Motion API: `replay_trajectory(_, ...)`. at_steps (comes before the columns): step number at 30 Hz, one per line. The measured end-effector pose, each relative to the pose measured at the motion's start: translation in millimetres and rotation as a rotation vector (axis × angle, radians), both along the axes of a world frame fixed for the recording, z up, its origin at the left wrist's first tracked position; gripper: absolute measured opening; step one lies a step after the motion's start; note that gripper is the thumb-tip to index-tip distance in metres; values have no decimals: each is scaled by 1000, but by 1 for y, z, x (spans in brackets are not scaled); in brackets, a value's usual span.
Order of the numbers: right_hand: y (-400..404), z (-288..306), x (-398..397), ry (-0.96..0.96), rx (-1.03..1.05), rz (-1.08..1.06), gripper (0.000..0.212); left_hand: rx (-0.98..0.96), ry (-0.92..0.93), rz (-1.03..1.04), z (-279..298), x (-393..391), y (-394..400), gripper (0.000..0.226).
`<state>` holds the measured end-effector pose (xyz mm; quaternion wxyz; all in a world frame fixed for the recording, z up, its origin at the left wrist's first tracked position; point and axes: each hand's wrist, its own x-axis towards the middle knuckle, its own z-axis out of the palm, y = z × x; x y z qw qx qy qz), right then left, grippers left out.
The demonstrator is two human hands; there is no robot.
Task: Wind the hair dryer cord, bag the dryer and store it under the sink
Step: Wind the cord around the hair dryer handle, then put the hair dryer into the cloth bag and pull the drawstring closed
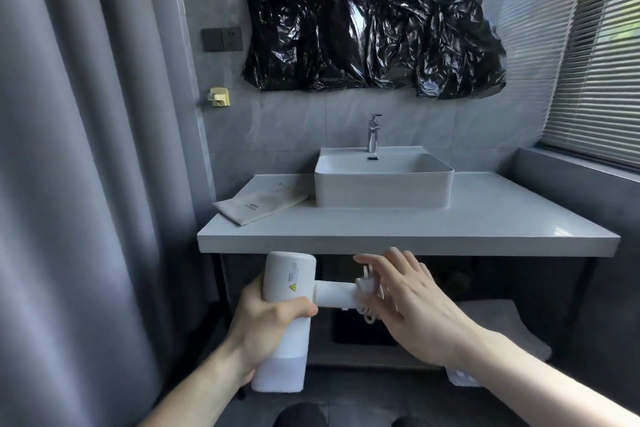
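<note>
Gripping dryer (289, 282), fingers (388, 274) splayed

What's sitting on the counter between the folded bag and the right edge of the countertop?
In the head view, only the white sink with its faucet sits between the bag and the right edge of the countertop; beyond it the surface is bare.

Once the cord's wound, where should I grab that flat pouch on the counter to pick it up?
Pinch the storage pouch at its near-left corner, coming from the front: that corner juts over the countertop edge, while its far end lies beside the basin.
</note>
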<state>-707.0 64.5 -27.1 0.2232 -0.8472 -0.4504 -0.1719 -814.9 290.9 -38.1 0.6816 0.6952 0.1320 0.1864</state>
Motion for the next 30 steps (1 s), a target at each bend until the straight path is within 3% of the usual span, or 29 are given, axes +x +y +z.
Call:
replay_trajectory(4,13,-3,10,329,22,85,38,-62,88,-85,-7,5,12,49)
replay_trajectory(10,28,-12,41,846,-120,95,25,58,197,-248,-14,37,38,40)
replay_trajectory(14,37,-30,56,998,-179,93,20,150,299,-394,-17,76,55,41)
replay_trajectory(20,49,-44,90,1079,28,-1,27,308,377,-593,-11,151,87,61)
replay_trajectory(22,52,-44,104,1097,114,-43,29,288,355,-543,-3,183,102,63)
replay_trajectory(24,55,-44,118,1095,213,-109,30,303,342,-366,0,223,126,66)
replay_trajectory(28,63,-45,150,1104,370,-227,31,720,463,-18,-14,303,192,63)
replay_trajectory(30,69,-47,165,1118,405,-287,29,969,534,53,-27,332,225,76)
